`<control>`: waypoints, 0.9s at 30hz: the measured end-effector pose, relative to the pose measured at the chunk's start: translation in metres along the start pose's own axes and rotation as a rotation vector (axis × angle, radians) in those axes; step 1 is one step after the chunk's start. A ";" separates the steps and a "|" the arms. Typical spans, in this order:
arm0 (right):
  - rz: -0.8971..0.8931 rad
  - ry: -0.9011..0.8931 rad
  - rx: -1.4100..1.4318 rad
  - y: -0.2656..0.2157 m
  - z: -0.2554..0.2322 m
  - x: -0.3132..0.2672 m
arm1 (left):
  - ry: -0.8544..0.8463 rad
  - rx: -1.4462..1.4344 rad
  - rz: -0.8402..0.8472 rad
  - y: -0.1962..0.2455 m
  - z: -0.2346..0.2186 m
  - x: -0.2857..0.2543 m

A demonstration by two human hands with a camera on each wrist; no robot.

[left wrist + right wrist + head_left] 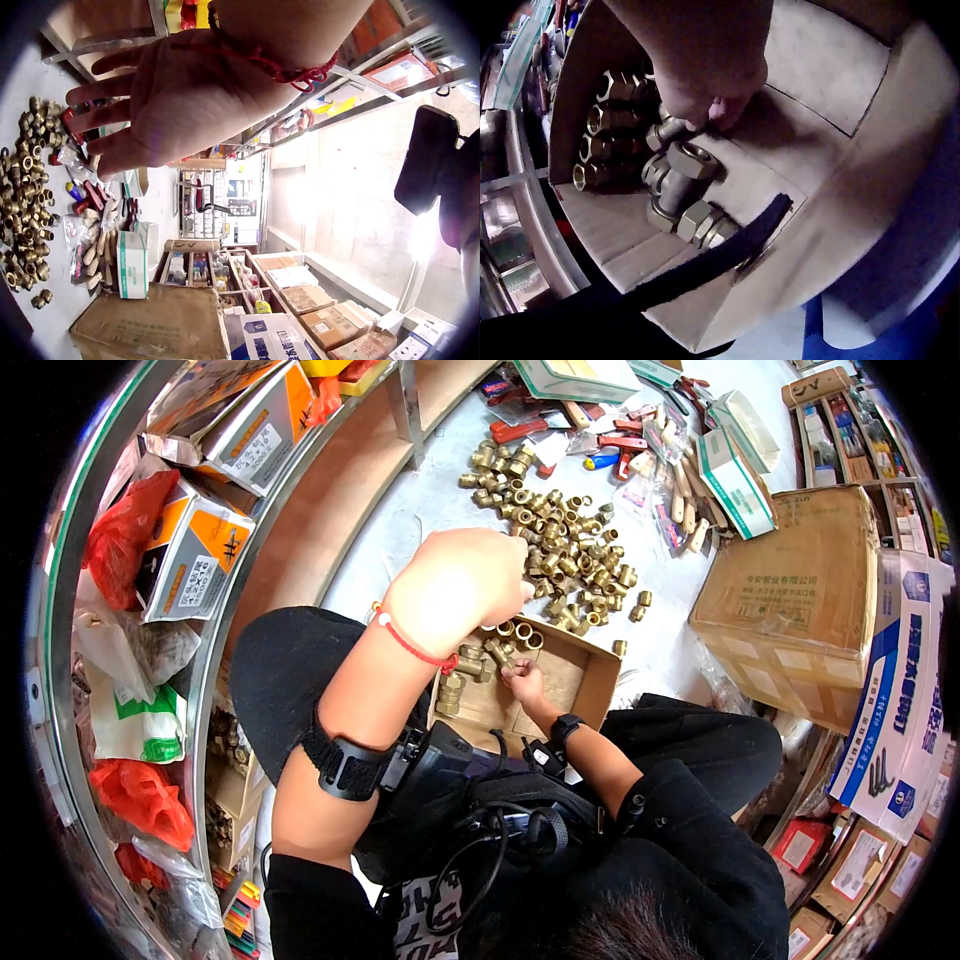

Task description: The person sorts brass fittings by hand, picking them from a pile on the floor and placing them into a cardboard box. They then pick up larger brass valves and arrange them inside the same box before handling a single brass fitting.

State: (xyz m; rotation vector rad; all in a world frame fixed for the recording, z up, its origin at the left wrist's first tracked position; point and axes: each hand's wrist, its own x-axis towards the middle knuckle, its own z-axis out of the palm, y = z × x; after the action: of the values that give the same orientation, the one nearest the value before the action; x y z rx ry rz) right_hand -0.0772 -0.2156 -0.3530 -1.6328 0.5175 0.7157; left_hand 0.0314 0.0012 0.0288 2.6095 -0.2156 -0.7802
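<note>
Inside an open cardboard box [590,672], my right hand [522,680] pinches a brass pipe fitting [667,129] between thumb and fingers. A row of brass fittings [604,146] stands along the box's side, and a larger brass tee fitting [679,184] lies close to the held one. My left hand [187,97], with a red cord bracelet at its wrist, is stretched out palm showing, fingers straight and apart. It hangs over the box's far edge, near a loose pile of brass fittings [575,555], and nothing shows in it.
Beyond the pile lie red-handled tools [620,445] and wooden-handled tools [685,500] beside a green-white box [735,480]. A large closed carton [785,590] stands at the right. Metal shelving [225,580] with boxes and red plastic bags runs close along the left.
</note>
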 end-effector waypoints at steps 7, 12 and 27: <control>-0.006 -0.029 0.087 -0.014 0.007 -0.007 | 0.002 -0.004 -0.001 0.001 0.002 0.003; 0.024 -0.183 0.055 -0.030 0.003 -0.013 | -0.029 0.009 -0.014 0.005 -0.002 0.005; -0.702 -0.358 -0.870 -0.305 -0.112 -0.120 | 0.043 0.058 0.134 -0.004 -0.009 0.034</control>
State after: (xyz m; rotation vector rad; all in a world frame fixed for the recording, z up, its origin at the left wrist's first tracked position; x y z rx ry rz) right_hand 0.0650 -0.2769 -0.0426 -2.2121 -0.7129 0.6972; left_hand 0.0649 -0.0010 0.0174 2.6305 -0.4018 -0.6809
